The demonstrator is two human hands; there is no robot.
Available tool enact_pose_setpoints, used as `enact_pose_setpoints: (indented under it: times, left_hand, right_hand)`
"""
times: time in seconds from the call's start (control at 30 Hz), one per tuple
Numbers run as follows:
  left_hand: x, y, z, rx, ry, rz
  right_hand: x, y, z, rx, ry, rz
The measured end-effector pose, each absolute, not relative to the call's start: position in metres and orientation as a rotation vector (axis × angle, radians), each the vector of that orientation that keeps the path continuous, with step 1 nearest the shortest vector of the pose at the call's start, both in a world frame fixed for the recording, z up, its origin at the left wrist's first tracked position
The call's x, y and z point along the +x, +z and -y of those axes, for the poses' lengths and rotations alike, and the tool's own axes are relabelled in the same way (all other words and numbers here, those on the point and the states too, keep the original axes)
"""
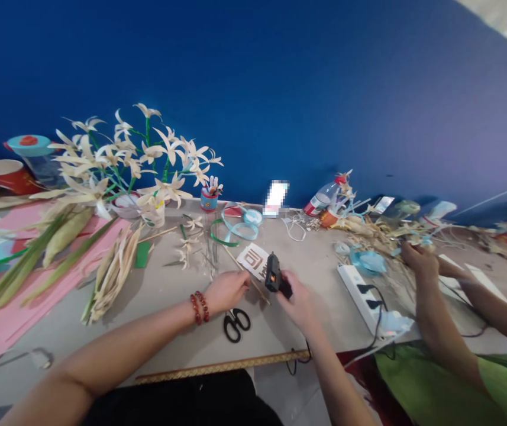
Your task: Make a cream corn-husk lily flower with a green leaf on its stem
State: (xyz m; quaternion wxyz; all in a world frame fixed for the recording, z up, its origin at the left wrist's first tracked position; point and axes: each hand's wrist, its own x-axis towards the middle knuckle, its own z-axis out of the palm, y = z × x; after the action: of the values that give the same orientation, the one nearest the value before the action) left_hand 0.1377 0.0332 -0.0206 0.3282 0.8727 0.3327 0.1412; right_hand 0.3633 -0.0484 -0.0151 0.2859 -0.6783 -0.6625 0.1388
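My right hand (296, 300) is wrapped round a black hot glue gun (273, 273) held above the table. Just left of it, my left hand (232, 290), with red beaded bracelets on the wrist, has its fingers pinched together; what they hold, if anything, is too small to make out. A thin stick (260, 291) runs close by the left fingertips. Beyond both hands lies a white card (253, 259) with a brown printed mark, partly hidden by the glue gun. Black-handled scissors (236, 325) lie below my left hand, their blades partly covered by it.
White husk flowers on green stems (124, 154) stand at the back left, near corn husks (69, 236) on pink paper (53, 284). Light blue ribbon (241, 228) lies behind my hands. To the right are a power strip (359, 299) and another person's hands (419, 260).
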Motion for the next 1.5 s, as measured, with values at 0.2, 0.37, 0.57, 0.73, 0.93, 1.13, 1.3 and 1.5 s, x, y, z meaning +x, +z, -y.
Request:
enact_pose_setpoints:
  times: [0.2, 0.37, 0.57, 0.73, 0.93, 1.13, 1.3, 1.5]
  left_hand:
    - [0.136, -0.021, -0.033, 2.181, 0.487, -0.849]
    - [0.115, -0.013, -0.049, 2.073, 0.639, -0.934]
    - [0.09, 0.0, -0.054, 1.988, 0.719, -0.992]
    - [0.08, 0.001, -0.051, 1.955, 0.703, -1.001]
    - [0.078, 0.001, -0.051, 1.95, 0.686, -0.962]
    - [0.066, 0.011, -0.044, 1.785, 0.722, -0.889]
    - [0.047, 0.027, -0.031, 1.546, 0.683, -0.829]
    - [0.022, 0.038, -0.018, 1.406, 0.691, -0.84]
  right_hand:
    - [0.36, -0.022, 0.061, -1.884, 0.267, 1.84]
    - [0.338, -0.025, 0.056, -1.966, 0.209, 1.934]
    - [0.322, -0.026, 0.045, -2.019, 0.122, 1.953]
    - [0.323, -0.032, 0.052, -2.073, 0.072, 1.938]
    - [0.315, -0.026, 0.06, -2.103, -0.069, 1.979]
    - [0.321, -0.008, 0.071, -2.023, -0.125, 1.877]
    - [0.337, 0.024, 0.094, -1.794, -0.233, 1.428]
    - [0.3, 0.049, 0.1, -1.413, -0.181, 0.904]
